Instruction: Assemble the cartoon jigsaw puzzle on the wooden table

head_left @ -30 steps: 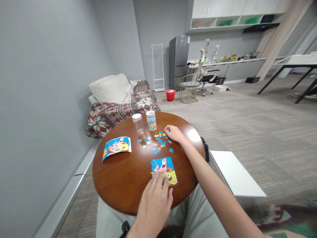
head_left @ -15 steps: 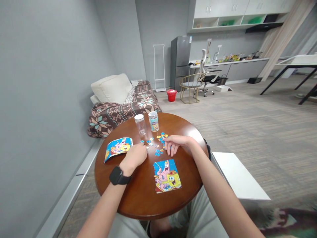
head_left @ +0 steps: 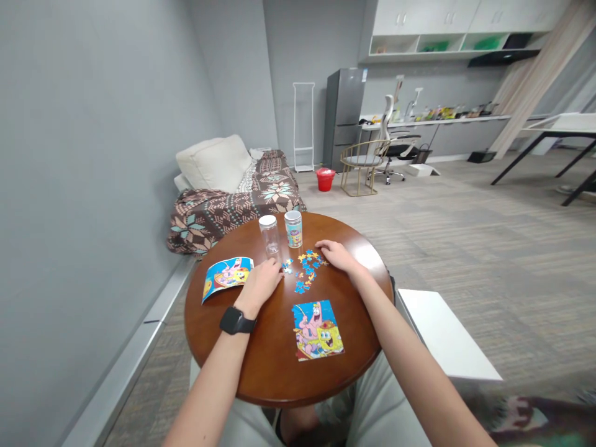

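Note:
Loose jigsaw puzzle pieces (head_left: 307, 264), mostly blue and yellow, lie scattered on the round wooden table (head_left: 274, 372). My left hand (head_left: 261, 282), with a black watch on its wrist, rests with fingers apart at the left side of the pieces, fingertips by a few of them. To the right of the pile my right hand (head_left: 339, 256) lies with its fingers stretched out, holding nothing. Nearer to me is a joined cartoon puzzle (head_left: 318, 330) with a pink and a yellow figure. A curved picture sheet (head_left: 226, 276) of the same scene stands left of my left hand.
At the table's far side stand a clear jar (head_left: 270, 237) with a white lid and a cartoon-printed canister (head_left: 293, 230). Beyond are a blanket-covered sofa (head_left: 233, 208), a red bucket (head_left: 325, 180) and a gold-framed chair (head_left: 363, 161). A white surface (head_left: 447, 335) is at the right.
My right hand has moved away from the pieces, to the right and farther back, its fingers straightened. My left hand has shifted slightly forward, its fingers reaching out more.

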{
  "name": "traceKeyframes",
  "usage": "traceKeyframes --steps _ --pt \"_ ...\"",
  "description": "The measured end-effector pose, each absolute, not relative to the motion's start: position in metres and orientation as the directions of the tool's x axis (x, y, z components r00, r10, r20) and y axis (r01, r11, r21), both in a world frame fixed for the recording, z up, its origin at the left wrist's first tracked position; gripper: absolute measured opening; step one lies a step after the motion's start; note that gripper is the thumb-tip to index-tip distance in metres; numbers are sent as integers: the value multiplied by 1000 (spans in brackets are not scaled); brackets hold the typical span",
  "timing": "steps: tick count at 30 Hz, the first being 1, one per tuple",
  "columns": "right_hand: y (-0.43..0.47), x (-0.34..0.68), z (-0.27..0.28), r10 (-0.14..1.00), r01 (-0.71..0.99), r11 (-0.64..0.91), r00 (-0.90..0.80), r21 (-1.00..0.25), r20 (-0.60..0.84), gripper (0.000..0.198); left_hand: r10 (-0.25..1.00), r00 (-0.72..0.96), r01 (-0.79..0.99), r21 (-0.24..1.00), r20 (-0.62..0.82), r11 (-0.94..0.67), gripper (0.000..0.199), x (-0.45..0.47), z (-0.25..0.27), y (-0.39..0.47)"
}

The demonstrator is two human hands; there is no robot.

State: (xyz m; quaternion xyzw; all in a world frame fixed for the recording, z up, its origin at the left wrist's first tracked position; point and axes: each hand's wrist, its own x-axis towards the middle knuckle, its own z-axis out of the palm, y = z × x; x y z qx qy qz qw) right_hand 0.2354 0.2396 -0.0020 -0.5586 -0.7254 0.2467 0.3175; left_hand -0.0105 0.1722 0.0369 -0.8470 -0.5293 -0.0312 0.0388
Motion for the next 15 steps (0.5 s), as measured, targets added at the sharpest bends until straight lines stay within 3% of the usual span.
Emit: traceKeyframes --steps 8,15 --pt "234 222 -11 863 512 472 -435 -718 257 32 847 505 855 37 165 -517 22 -3 25 174" --pt "235 221 -15 803 470 576 -479 -669 355 31 814 542 809 132 211 -573 16 -11 23 176"
